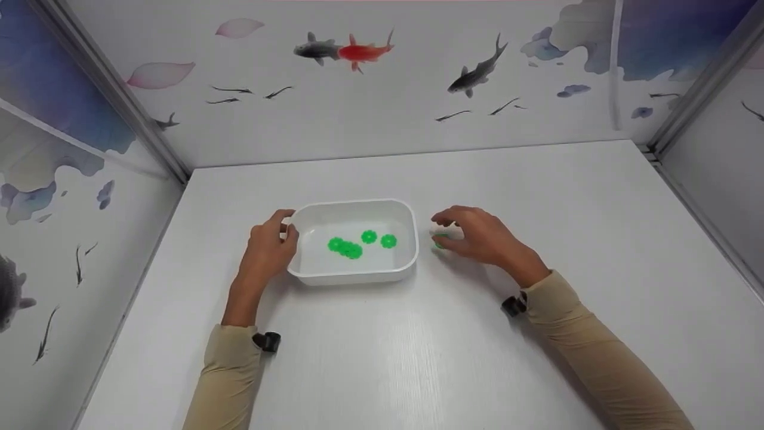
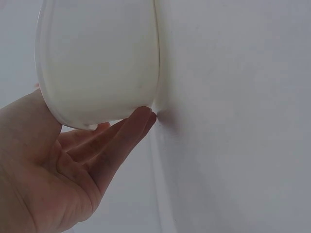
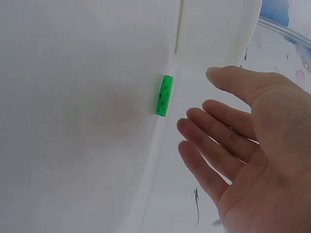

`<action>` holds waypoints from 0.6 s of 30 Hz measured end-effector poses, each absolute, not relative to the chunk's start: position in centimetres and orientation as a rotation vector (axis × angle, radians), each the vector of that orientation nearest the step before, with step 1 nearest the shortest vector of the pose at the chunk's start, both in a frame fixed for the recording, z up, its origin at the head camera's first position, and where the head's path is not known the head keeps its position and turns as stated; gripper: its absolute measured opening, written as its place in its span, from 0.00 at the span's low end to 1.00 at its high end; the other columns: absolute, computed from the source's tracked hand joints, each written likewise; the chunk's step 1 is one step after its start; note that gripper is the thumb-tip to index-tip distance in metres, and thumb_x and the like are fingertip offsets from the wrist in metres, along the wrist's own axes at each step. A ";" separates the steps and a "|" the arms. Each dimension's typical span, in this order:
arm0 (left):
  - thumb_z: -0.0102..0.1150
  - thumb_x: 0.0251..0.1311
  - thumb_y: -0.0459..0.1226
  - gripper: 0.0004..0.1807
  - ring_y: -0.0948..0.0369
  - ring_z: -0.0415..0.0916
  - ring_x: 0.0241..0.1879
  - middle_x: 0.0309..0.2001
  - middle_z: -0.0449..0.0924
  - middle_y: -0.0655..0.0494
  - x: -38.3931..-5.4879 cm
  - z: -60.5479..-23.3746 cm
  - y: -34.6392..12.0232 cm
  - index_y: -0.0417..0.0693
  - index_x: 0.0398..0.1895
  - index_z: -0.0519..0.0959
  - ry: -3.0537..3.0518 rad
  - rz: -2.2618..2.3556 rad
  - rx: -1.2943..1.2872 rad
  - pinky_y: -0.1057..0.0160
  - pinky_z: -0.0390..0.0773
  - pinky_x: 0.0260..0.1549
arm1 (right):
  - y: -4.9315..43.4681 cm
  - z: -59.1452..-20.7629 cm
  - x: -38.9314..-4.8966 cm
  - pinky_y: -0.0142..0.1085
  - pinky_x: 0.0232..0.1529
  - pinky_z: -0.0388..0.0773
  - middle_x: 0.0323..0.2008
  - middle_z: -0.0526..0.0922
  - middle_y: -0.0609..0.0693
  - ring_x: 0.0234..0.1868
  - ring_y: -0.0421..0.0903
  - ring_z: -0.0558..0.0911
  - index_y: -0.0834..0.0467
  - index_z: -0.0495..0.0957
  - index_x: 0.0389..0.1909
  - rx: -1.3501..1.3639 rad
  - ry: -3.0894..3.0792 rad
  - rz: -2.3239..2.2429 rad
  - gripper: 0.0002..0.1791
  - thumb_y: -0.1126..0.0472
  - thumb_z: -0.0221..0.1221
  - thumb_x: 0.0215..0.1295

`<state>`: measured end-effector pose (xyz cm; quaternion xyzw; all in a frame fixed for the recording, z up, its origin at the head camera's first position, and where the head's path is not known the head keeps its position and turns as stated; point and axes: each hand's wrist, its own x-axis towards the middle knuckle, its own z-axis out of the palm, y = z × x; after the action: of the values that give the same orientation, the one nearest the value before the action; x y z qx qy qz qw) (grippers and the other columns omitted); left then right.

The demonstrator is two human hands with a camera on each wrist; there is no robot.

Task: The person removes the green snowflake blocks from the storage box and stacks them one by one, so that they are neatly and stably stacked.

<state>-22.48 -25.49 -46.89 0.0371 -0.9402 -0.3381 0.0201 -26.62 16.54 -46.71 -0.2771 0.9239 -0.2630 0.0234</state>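
A white rectangular plastic tub point(image 1: 352, 278) stands on the table with several green flower-shaped discs point(image 1: 388, 241) lying inside it. My left hand point(image 1: 268, 248) holds the tub by its left end, thumb at the rim. In the left wrist view the fingers point(image 2: 121, 141) of that hand reach along the end wall down near the tabletop. To the right of the tub, my right hand point(image 1: 477, 236) hovers with its fingers apart over one more green disc point(image 3: 164, 95). This disc lies flat on the table, partly hidden by the hand in the head view, with a gap between it and the fingertips.
The white tabletop point(image 1: 370, 358) runs up to a back panel point(image 1: 382, 113) printed with fish and petals. Similar panels close off both sides. A small black camera sits on each sleeve cuff.
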 end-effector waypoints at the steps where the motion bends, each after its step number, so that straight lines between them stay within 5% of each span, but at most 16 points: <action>1: 0.46 0.83 0.42 0.27 0.47 0.88 0.56 0.64 0.84 0.38 -22.5 -46.9 -25.5 0.48 0.80 0.69 -2.916 -1.050 0.113 0.48 0.89 0.50 | 16.4 -46.7 -26.7 0.55 0.61 0.84 0.56 0.89 0.53 0.58 0.54 0.86 0.56 0.85 0.63 -0.869 2.863 -0.837 0.23 0.51 0.70 0.73; 18: 0.47 0.82 0.42 0.26 0.46 0.88 0.55 0.63 0.85 0.38 -22.6 -46.8 -25.4 0.44 0.77 0.71 -2.917 -1.044 0.138 0.47 0.88 0.52 | 13.5 -46.1 -26.7 0.50 0.59 0.87 0.56 0.90 0.55 0.56 0.55 0.88 0.59 0.86 0.61 -1.150 2.813 -1.158 0.19 0.61 0.71 0.72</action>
<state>-22.58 -25.44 -46.79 0.0446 -0.9404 -0.3366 0.0202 -26.68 13.54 -46.13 -0.3532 0.8636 -0.3555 -0.0552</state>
